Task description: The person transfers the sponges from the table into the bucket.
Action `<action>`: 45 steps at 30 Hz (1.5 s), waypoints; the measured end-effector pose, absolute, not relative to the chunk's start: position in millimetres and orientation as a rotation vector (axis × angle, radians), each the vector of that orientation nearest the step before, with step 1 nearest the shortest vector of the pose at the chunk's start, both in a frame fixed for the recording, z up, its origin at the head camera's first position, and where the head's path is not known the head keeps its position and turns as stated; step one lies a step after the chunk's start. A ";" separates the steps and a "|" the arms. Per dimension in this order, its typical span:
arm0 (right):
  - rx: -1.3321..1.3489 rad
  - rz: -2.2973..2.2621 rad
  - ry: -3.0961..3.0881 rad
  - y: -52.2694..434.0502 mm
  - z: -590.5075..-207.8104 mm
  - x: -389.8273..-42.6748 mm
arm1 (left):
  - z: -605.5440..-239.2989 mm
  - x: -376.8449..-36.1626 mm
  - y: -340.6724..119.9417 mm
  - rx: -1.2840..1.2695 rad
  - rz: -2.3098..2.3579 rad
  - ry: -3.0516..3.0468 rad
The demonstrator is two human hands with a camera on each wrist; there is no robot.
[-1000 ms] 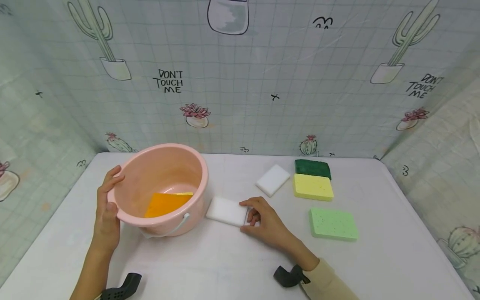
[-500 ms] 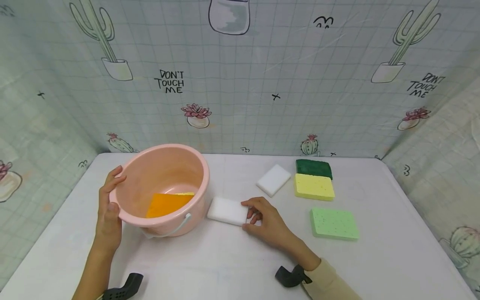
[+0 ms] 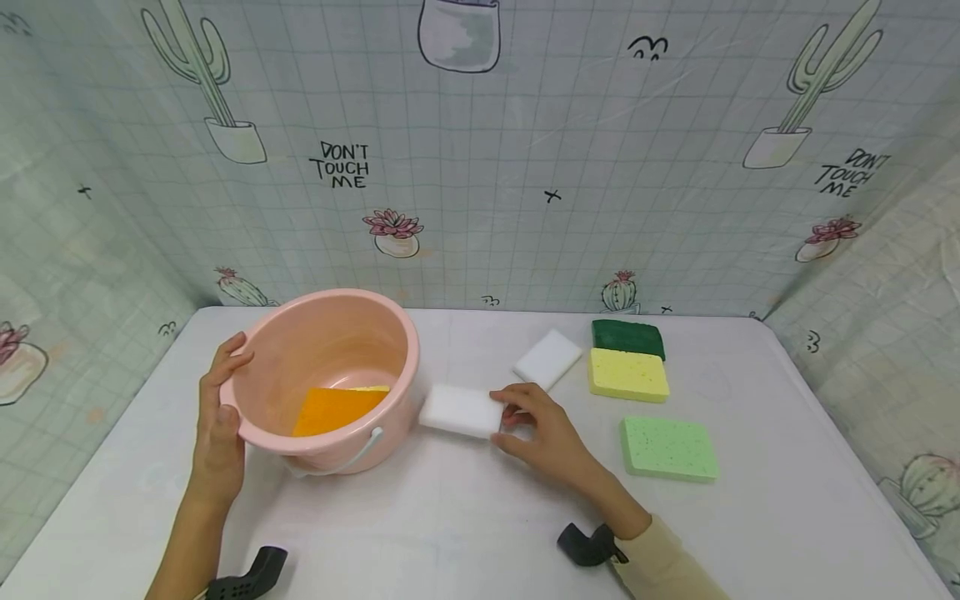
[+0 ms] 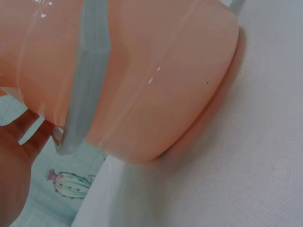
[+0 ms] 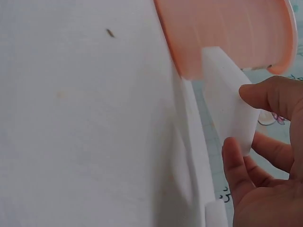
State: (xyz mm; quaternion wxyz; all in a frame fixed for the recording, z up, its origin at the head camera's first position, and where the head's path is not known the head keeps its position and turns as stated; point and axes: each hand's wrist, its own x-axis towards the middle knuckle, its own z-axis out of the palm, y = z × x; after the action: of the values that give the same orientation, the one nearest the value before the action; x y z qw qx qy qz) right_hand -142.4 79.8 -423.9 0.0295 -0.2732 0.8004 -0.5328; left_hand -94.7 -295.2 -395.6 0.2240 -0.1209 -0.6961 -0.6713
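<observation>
A big white table point(image 3: 465, 517) fills the space, with a cactus curtain point(image 3: 480, 167) hung behind it. On the left side of the table stands a pink bucket point(image 3: 330, 342). An orange sponge point(image 3: 333, 410) lies inside it on the bottom, with a bit of yellow showing at its far edge.

The left hand point(image 3: 219, 425) holds the bucket's rim on the left side. The fingers curl over the edge and the thumb presses on the outside. From the left wrist view the bucket looks tipped a little, with its pale handle point(image 4: 90, 75) hanging down the side.

Just to the right of the bucket is a white sponge point(image 3: 461, 411). The right hand point(image 3: 542, 432) pinches its right end between thumb and fingers. The right wrist view shows the fingertips point(image 5: 258, 94) on top and the thumb below, open only as wide as the sponge is thick. The sponge seems to be lifted a bit off the table, with its far end very near the bucket wall.

To do this well, I think the pinch should stay soft, since a sponge squashes easily. The sponge should rise above the rim before it goes sideways, so it does not bump the wall. The left hand should keep the bucket from sliding.

Farther right lie another white sponge point(image 3: 548, 359), a dark green sponge point(image 3: 628, 337), a yellow sponge point(image 3: 628, 374) touching it, and a light green sponge point(image 3: 667, 448) nearer the person.
</observation>
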 end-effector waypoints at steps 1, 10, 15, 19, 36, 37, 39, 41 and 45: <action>-0.830 -1.642 2.469 81.5 -426.7 -145.0 | -395.7 -94.6 -295.3 -0.335 -1.850 -1.923; -0.804 -1.712 2.422 83.6 -392.9 -141.7 | -397.1 -95.2 -297.3 -0.386 -1.849 -1.912; -0.788 -1.743 2.420 84.3 -371.0 -139.2 | -396.6 -95.3 -296.9 -0.401 -1.846 -1.908; -0.759 -1.798 2.405 89.9 -361.7 -142.3 | -396.9 -95.6 -296.7 -0.407 -1.851 -1.903; -0.950 -1.970 2.316 83.1 -340.7 -161.4 | -397.6 -93.9 -296.5 -0.364 -1.839 -1.927; -0.952 -1.967 2.311 80.3 -338.2 -161.7 | -397.8 -93.9 -296.7 -0.364 -1.840 -1.926; -0.951 -1.955 2.305 74.1 -334.5 -162.7 | -398.4 -93.8 -296.9 -0.366 -1.842 -1.925; -0.959 -1.940 2.307 67.9 -331.3 -163.9 | -398.9 -93.9 -297.1 -0.367 -1.842 -1.923; -0.999 -1.930 2.297 56.5 -326.0 -165.8 | -399.5 -94.2 -297.7 -0.384 -1.842 -1.917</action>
State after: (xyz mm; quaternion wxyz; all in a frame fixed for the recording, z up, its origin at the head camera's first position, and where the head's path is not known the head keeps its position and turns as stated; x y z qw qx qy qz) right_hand -165.8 56.5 -326.0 -0.0104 -0.3158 0.7265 -0.6102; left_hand -94.2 -297.7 -399.5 0.2259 -0.1392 -0.6952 -0.6681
